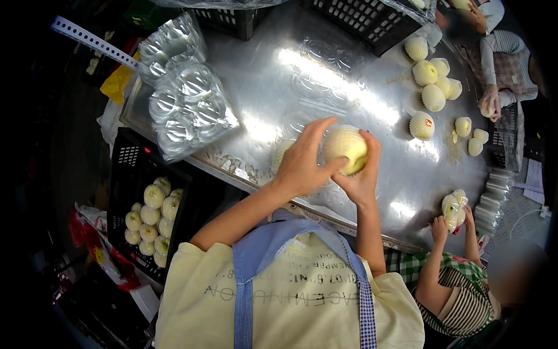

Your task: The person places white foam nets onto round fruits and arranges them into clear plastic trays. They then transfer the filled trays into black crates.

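Over the near part of the metal table, I hold a pale yellow-green apple in a white foam net. My left hand has its thumb on the bare end of the fruit, with its fingers curved along the far left side. The right hand cups it from the right and below. Partly hidden behind my left hand, another netted fruit sits in what looks like a clear plastic clamshell. Further back lies an open clear plastic clamshell.
Bagged clear plastic packs lie at left, above a black crate of apples. Several netted fruits stand at right. Black crates line the back. A co-worker's hands hold packed fruit; another person's hand holds fruit.
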A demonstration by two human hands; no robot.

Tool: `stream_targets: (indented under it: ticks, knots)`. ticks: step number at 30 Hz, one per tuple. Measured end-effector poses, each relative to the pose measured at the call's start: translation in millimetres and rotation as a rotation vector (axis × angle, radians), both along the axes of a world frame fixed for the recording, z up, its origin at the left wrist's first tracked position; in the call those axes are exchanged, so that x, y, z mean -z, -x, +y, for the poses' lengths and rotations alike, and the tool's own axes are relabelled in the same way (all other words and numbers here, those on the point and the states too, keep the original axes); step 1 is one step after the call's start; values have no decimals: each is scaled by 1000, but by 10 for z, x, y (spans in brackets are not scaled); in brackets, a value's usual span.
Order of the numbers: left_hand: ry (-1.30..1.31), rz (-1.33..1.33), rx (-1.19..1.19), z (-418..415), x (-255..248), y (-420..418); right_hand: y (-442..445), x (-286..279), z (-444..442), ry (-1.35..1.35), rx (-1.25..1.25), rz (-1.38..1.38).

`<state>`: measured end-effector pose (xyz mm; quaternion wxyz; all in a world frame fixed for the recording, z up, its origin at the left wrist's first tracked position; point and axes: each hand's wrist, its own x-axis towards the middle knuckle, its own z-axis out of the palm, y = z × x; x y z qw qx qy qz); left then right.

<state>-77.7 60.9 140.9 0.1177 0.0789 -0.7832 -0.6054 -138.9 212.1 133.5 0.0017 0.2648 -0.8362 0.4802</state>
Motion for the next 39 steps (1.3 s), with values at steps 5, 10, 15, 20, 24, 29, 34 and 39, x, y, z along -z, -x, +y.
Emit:
stream_targets:
  ticks: [5, 10, 15, 20, 24, 29, 34, 39]
  knots:
    - [621, -91, -64, -172, 551, -225, -210, 634, 64, 242, 186, -121]
    - [631, -35, -84, -214, 931, -298, -329, 1067, 5, 104, 172, 3]
    - [562, 15, -90, -273, 1008, -302, -500, 1168, 213, 90, 164, 18]
    - [526, 54, -86, -286, 1043, -279, -535, 1196, 175, -101, 141, 153]
    - [510, 78, -81, -279, 1020, -253, -440, 917, 253, -165, 38, 133]
    - [509, 105, -81, -270, 994, -250, -325, 718, 259, -187, -69, 221]
    - [493, 115, -80, -256, 1024, -252, -334, 885, 47, -91, -64, 280]
    - [469, 106, -92, -226, 1013, -237, -241, 732, 100, -97, -175, 229]
